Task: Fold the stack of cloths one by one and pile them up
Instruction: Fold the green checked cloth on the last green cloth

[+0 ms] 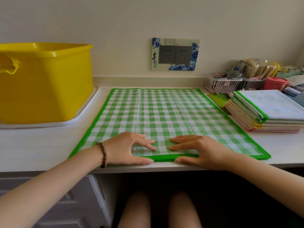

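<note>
A green-and-white checked cloth (164, 116) with a bright green border lies spread flat on the white counter, with crease lines across it. My left hand (126, 148) and my right hand (199, 150) rest side by side on its near edge, fingers straight and pointing toward each other, thumbs along the green border. Neither hand grips the cloth. A pile of folded cloths (266, 111) with green, yellow and pink edges sits at the right, apart from the spread cloth.
A yellow plastic tub (44, 79) stands on a white tray (69, 121) at the left. A small basket (222, 83) and clutter fill the back right corner. A wall socket (175, 54) is above the counter. The counter's front edge lies just below my hands.
</note>
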